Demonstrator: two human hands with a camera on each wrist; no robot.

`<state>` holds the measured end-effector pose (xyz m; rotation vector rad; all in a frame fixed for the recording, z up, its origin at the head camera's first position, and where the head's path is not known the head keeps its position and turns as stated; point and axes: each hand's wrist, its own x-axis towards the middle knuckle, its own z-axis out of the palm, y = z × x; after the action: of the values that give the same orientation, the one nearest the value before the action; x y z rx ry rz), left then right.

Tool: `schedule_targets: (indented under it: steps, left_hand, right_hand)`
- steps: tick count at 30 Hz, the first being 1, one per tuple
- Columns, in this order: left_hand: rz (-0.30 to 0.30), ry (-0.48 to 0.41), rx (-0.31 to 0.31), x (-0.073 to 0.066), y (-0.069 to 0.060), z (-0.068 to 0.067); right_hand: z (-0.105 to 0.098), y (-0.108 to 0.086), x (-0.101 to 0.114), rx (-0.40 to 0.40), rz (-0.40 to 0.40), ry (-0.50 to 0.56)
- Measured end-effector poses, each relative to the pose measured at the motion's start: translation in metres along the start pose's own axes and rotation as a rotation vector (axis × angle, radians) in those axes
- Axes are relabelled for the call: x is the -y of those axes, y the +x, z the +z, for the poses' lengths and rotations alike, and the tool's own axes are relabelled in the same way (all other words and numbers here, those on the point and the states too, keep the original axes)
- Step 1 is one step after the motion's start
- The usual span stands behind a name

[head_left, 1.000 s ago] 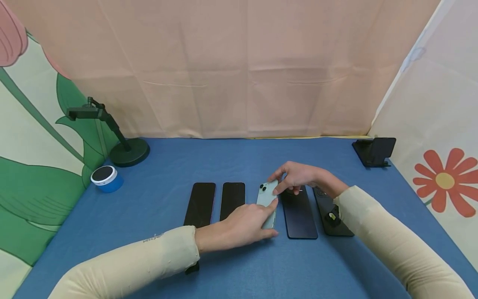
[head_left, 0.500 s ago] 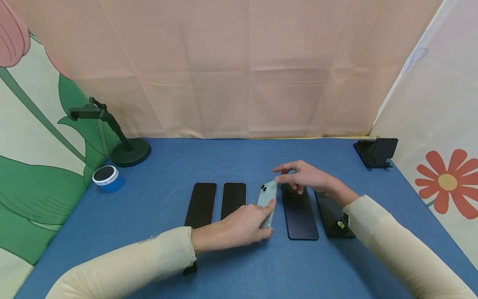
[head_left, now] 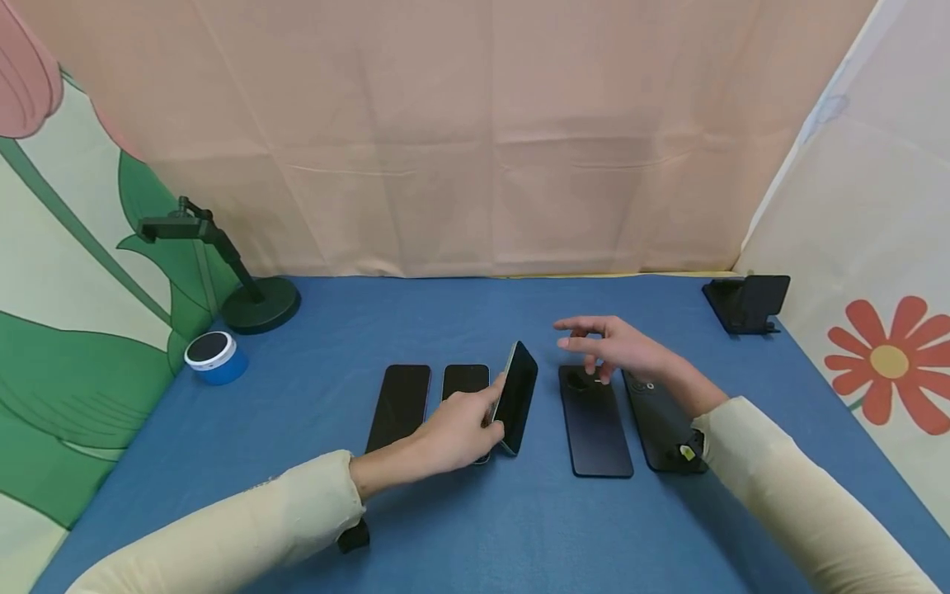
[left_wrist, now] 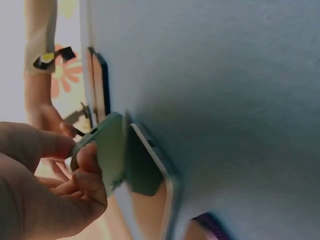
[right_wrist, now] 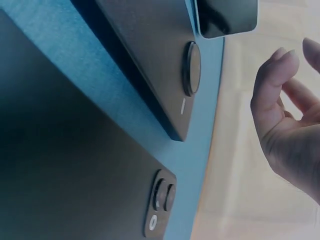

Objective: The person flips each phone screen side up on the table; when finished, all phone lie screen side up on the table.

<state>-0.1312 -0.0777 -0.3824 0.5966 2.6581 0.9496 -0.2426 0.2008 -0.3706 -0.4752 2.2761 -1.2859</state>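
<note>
My left hand (head_left: pixel 456 431) pinches a light green phone (head_left: pixel 517 402) by its left long edge. The phone stands tilted up, its dark screen turned to the right; in the left wrist view its pale green back (left_wrist: pixel 111 150) shows. Just left of it lies a black-screened phone (head_left: pixel 465 378), partly behind the hand. My right hand (head_left: pixel 623 346) holds nothing and hovers over the top end of a dark phone with a round camera bump (head_left: pixel 599 433). Its fingers are loosely bent, apart from the green phone.
Another screen-up phone (head_left: pixel 398 404) lies at the row's left end, and a black face-down phone (head_left: pixel 656 425) at its right end. Farther back stand a dark green stand with an arm (head_left: pixel 260 304), a blue-and-white round device (head_left: pixel 215 359) and a black phone stand (head_left: pixel 759 304).
The green phone was lying back-up; my left hand has raised it and turned its screen rightward, moving slightly left. My right hand has let go of its top and drawn off right.
</note>
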Motion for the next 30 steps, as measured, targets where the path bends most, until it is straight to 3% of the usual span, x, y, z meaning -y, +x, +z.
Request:
schedule_targets:
  steps: [5, 10, 14, 22, 30]
  left_hand:
    - [-0.045, -0.245, 0.006, 0.014, 0.0, 0.001]
    - [-0.148, -0.551, 0.021, 0.021, 0.002, 0.004]
    - [-0.201, -0.685, 0.028, 0.025, 0.003, 0.006]
    - [-0.216, -0.807, 0.052, 0.029, 0.007, 0.009]
    - [-0.2, -0.802, 0.019, 0.019, 0.008, 0.009]
  right_hand:
    - [0.005, 0.0, -0.006, 0.004, -0.007, 0.006]
    - [0.013, 0.002, -0.007, 0.016, -0.001, 0.04]
    - [0.019, 0.003, -0.006, 0.032, 0.016, 0.059]
    - [0.028, 0.003, -0.005, 0.093, 0.107, 0.053]
    - [0.035, 0.005, -0.002, 0.058, 0.085, 0.184]
